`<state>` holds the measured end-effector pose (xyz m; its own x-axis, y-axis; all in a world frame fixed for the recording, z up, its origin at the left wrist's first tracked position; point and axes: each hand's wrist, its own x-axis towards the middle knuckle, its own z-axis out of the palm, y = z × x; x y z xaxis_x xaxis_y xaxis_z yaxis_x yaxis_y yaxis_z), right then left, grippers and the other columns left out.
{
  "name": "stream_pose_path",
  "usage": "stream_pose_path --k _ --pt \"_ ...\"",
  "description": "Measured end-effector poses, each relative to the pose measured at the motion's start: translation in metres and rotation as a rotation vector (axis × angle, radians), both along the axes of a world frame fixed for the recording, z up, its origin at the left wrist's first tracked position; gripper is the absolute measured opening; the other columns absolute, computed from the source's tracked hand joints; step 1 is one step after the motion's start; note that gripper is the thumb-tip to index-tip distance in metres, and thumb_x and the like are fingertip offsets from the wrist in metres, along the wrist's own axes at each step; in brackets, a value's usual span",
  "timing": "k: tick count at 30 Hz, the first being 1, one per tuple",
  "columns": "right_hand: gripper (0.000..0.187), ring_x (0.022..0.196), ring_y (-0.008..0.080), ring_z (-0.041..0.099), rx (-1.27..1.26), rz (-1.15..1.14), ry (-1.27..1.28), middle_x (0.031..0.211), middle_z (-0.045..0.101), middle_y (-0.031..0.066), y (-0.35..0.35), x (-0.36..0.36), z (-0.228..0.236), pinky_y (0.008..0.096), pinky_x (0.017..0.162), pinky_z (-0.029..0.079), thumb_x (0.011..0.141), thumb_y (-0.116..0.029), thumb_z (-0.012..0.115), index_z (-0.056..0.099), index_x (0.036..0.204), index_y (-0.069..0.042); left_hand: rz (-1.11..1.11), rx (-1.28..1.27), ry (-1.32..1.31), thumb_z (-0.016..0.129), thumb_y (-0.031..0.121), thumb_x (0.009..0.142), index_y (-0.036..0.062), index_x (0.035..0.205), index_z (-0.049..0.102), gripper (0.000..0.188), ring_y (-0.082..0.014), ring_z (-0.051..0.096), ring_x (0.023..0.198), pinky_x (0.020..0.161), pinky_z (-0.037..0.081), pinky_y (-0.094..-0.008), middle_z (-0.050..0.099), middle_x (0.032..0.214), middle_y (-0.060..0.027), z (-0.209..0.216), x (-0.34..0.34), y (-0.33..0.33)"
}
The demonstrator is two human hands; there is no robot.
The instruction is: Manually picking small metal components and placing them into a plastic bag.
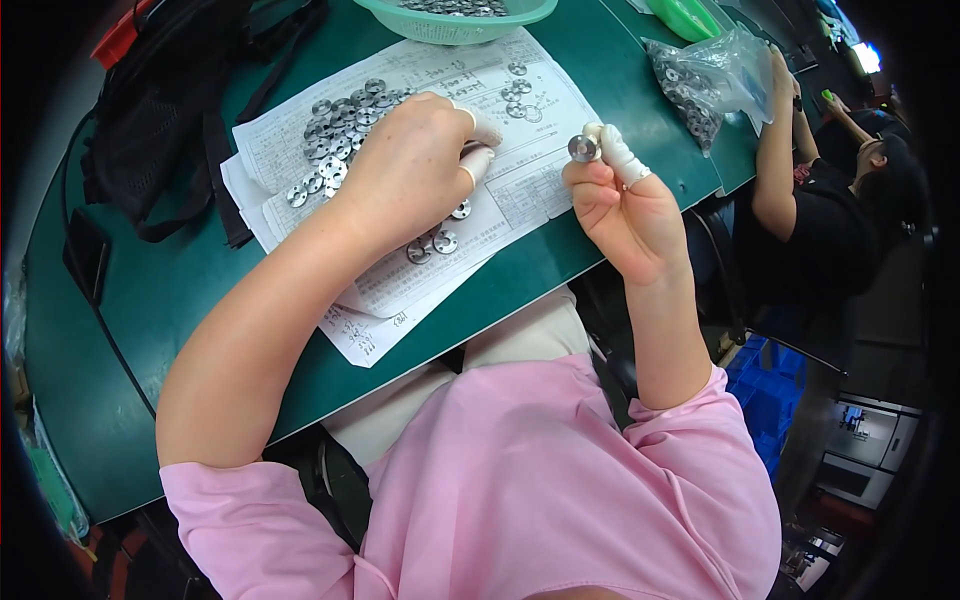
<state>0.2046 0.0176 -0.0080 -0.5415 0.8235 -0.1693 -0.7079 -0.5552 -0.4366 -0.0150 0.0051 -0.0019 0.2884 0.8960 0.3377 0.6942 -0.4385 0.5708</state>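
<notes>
My right hand (640,215) is raised above the table's front edge and pinches a small round metal disc (583,148) between white-covered fingertips. The disc's shiny flat face is visible. Over the printed sheets, my left hand (422,150) has its fingers curled, with white finger cots on the thumb and forefinger. Whatever sits between those fingertips, if anything, is hidden. Many holed metal discs (345,128) lie in a heap to the left of this hand and partly behind it. Several more discs (445,241) rest just below it, and a small group (516,88) lies farther right on the paper sheets (525,200).
A pale green basket (455,28) of metal parts stands at the far edge. On the right lies a clear plastic bag (700,85) of discs. A black bag (165,110) with straps covers the table's left. Another person (820,230) sits at the right.
</notes>
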Motion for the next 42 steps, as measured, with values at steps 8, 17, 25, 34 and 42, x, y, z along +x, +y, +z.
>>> stream_pose_path --k 8,17,25,34,42 --pt "0.012 0.066 0.0112 0.057 1.427 -0.136 -1.375 0.083 0.064 0.0066 0.013 -0.018 0.015 0.0223 0.06 0.046 0.091 -0.01 0.059 0.064 0.097 0.0 -0.048 0.095 0.005 0.065 0.01 0.078 0.0047 0.092 0.071 0.017 -0.0302 0.058 0.08 0.075 0.047 -0.039 0.064 0.08 -0.0158 -0.007 -0.002 0.004" --pt "0.011 0.072 0.0152 0.062 1.563 -0.219 -1.474 0.084 0.066 0.0096 0.014 -0.018 0.005 0.0262 0.064 0.05 0.086 -0.007 0.064 0.065 0.095 -0.001 -0.027 0.045 0.042 0.063 0.012 0.077 0.0064 0.088 0.073 0.016 -0.0309 0.06 0.088 0.081 0.048 -0.0402 0.065 0.081 -0.015 -0.001 0.006 -0.005" --pt "0.012 0.076 0.0187 0.065 1.407 -0.241 -1.429 0.082 0.067 0.0092 0.008 -0.02 0.014 0.0275 0.065 0.05 0.083 -0.008 0.067 0.066 0.094 -0.002 -0.124 0.138 0.123 0.062 0.012 0.077 0.0094 0.087 0.073 0.014 -0.0262 0.059 0.087 0.077 0.05 -0.0392 0.064 0.077 -0.0114 -0.013 0.006 0.0" --pt "0.011 0.071 0.021 0.064 1.679 -0.289 -1.551 0.082 0.068 0.0098 0.016 -0.015 0.014 0.0285 0.064 0.05 0.082 -0.008 0.068 0.068 0.091 -0.003 -0.215 0.255 0.205 0.062 0.009 0.071 0.0073 0.08 0.071 0.013 -0.0241 0.059 0.086 0.075 0.05 -0.0369 0.063 0.072 -0.0079 -0.007 0.008 -0.003" --pt "0.008 0.069 0.0221 0.063 1.574 -0.336 -1.498 0.08 0.067 0.0078 0.013 -0.017 -0.001 0.029 0.062 0.05 0.082 -0.008 0.067 0.067 0.087 -0.003 -0.199 0.285 0.342 0.059 0.01 0.07 0.0039 0.073 0.067 0.011 -0.021 0.058 0.081 0.07 0.047 -0.034 0.064 0.069 -0.0063 0.0 0.013 -0.012"
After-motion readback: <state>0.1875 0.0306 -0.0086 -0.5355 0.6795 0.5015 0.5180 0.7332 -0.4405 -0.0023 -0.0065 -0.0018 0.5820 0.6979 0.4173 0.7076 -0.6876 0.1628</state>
